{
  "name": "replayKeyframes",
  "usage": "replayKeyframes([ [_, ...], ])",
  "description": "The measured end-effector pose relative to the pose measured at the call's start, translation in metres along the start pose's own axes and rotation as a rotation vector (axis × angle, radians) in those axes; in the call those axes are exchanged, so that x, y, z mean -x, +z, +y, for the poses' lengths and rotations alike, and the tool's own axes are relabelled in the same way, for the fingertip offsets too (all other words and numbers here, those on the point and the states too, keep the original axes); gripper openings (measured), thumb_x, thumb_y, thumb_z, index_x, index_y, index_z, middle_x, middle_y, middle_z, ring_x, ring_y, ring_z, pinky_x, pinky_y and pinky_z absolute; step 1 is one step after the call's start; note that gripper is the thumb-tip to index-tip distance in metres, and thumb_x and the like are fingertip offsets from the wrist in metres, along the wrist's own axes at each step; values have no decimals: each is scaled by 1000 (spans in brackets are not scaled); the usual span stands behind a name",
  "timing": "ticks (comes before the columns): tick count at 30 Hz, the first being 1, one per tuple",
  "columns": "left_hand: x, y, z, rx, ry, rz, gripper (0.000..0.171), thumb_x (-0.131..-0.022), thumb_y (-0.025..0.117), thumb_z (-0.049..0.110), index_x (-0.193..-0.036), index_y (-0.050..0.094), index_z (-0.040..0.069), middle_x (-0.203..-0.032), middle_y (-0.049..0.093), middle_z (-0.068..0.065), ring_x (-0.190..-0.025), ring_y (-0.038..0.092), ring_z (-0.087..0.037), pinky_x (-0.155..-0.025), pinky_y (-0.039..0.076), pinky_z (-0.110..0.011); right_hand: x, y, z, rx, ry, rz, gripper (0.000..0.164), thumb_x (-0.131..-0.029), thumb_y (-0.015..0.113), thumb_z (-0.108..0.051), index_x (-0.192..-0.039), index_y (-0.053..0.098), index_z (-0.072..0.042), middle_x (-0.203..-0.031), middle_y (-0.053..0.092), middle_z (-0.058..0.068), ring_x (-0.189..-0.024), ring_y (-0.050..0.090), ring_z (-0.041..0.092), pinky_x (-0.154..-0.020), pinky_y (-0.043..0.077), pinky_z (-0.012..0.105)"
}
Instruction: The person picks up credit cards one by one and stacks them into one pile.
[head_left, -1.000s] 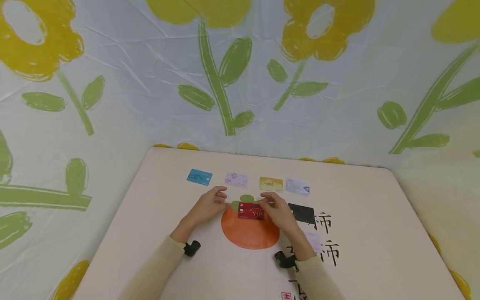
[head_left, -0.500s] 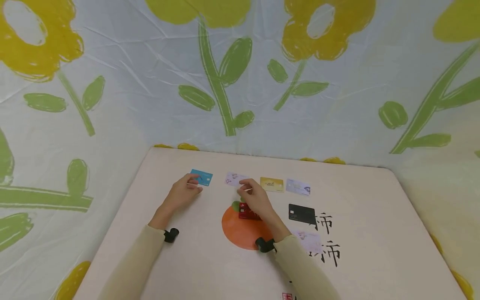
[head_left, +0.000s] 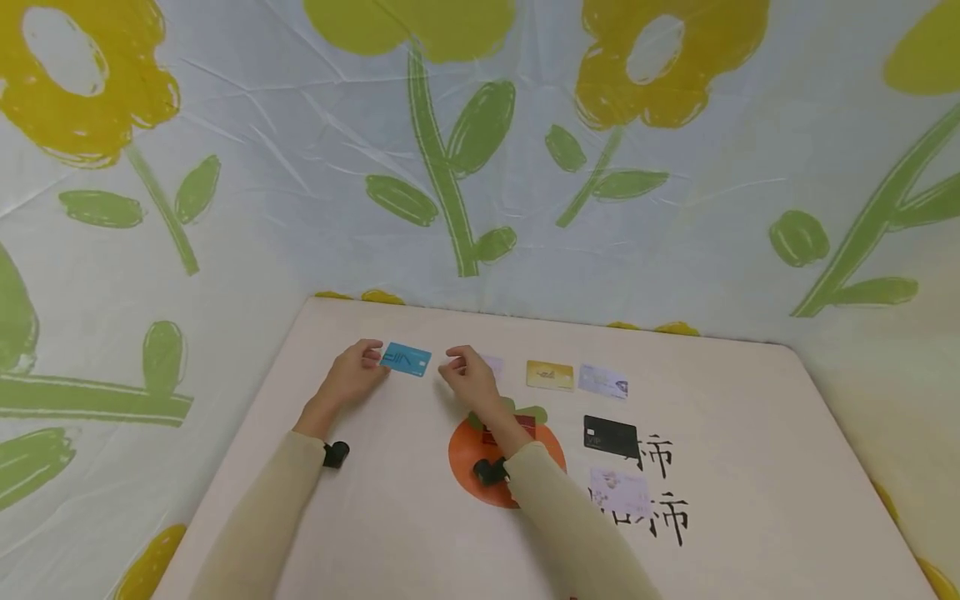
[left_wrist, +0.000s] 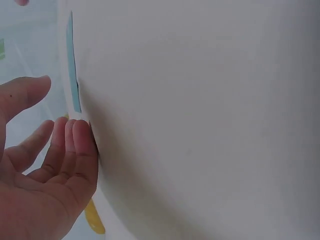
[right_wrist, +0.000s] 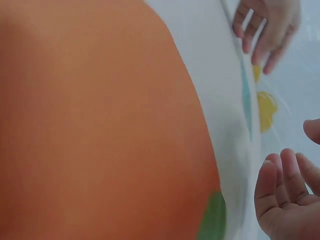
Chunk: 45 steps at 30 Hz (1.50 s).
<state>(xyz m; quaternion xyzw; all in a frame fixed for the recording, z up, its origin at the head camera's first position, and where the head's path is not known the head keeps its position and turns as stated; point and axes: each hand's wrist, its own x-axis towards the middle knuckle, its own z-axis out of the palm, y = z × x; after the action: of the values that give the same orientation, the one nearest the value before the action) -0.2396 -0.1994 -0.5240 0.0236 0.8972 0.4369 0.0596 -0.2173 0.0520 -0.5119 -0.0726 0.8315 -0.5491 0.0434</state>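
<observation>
A blue card (head_left: 407, 360) lies flat at the back left of the table, between my two hands. My left hand (head_left: 350, 372) is at its left end, fingers loosely bent and thumb apart. In the left wrist view the fingertips (left_wrist: 82, 135) are very close to the card's end; I cannot tell whether they touch. My right hand (head_left: 471, 379) hovers just right of the card, fingers loosely bent and holding nothing. It partly covers a pale lilac card (head_left: 493, 365). Under the right forearm a red card (head_left: 525, 425) is partly hidden.
Right of the hands lie a gold card (head_left: 550, 375), a silvery card (head_left: 603, 381), a black card (head_left: 611, 437) and a pale floral card (head_left: 619, 492). The tabletop (head_left: 390, 517) bears an orange persimmon print (head_left: 465, 467). A flowered cloth (head_left: 300, 217) rises behind the table.
Both hands have left the red card and moved left to either side of the blue card. The right hand has crossed past the gold card's front. The camera view has shifted slightly.
</observation>
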Motion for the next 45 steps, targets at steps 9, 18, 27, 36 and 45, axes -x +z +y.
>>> replayKeyframes([
  [9, -21, -3, -4, -72, -17, -88, 59, -92, 69, 19, -145, 48, 5, -127, 56, -21, -113, 58, -35, -95, 47, -50, -18, 39, -1, 84, 63, 26, 46, -93, 67, -10, -135, 52, 4, -89, 61, 6, -77, 56, 18, -73, 51, 32],
  [18, -25, -4, 2, -155, -11, -147, 63, -90, 70, 16, -148, 46, 8, -125, 54, -21, -111, 51, -35, -95, 44, -51, -24, 48, -7, 290, 109, 18, 50, -92, 66, -5, -137, 48, 6, -89, 54, 8, -79, 50, 20, -70, 44, 31],
  [27, -26, -2, 3, -177, -29, -163, 63, -89, 68, 16, -147, 47, 7, -127, 53, -24, -114, 49, -37, -96, 43, -53, -23, 57, -12, 371, 158, 49, 42, -93, 63, -6, -132, 53, 1, -112, 57, 16, -96, 56, 25, -90, 49, 41],
  [36, -28, 0, 0, -163, -53, -138, 61, -90, 70, 16, -147, 48, 12, -129, 52, -22, -117, 48, -37, -99, 41, -53, -25, 59, -10, 315, 132, 78, 41, -92, 59, -1, -132, 50, 2, -103, 55, 12, -89, 52, 23, -84, 49, 37],
  [45, -26, 1, 2, -129, 17, -58, 61, -83, 71, 4, -141, 51, 1, -114, 59, -19, -104, 54, -33, -93, 44, -47, -27, 61, -7, 162, 110, 110, 49, -83, 58, 4, -132, 53, 3, -94, 52, 8, -88, 48, 22, -76, 42, 32],
])
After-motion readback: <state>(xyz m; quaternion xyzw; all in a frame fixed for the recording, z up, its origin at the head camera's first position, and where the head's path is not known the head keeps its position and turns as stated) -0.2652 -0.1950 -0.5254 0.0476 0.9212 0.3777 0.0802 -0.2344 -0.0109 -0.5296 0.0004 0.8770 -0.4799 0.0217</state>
